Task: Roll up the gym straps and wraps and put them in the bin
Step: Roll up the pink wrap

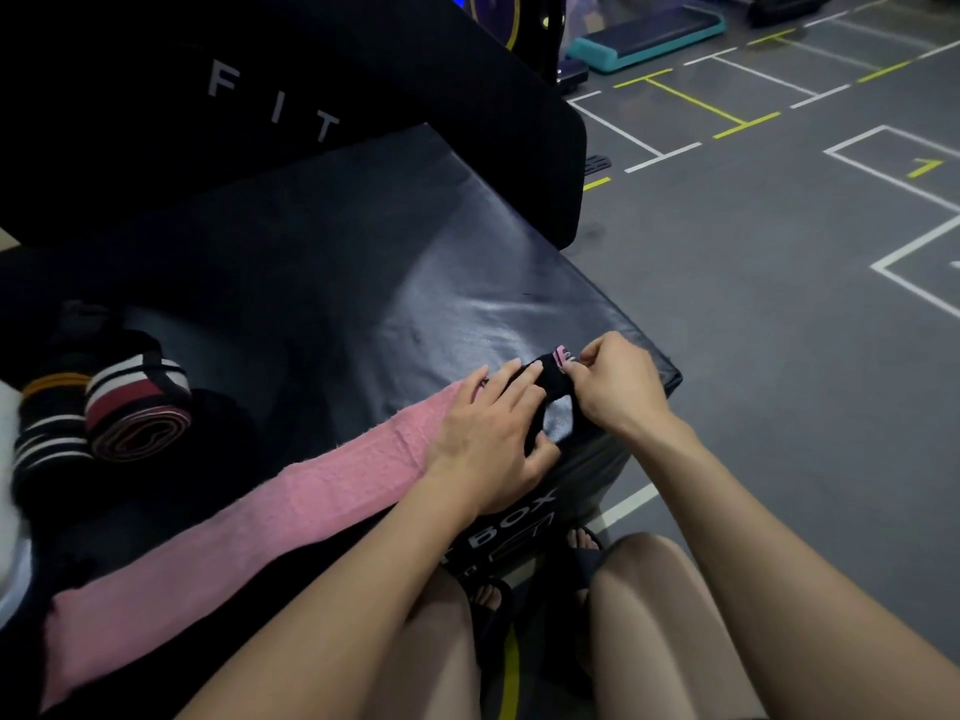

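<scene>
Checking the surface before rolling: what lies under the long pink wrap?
The long pink wrap lies flat on the shiny black padded box. The left hand covers its black end.

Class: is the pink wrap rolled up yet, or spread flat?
Spread flat. The pink wrap lies stretched along the black box; both hands work only its black end.
</scene>
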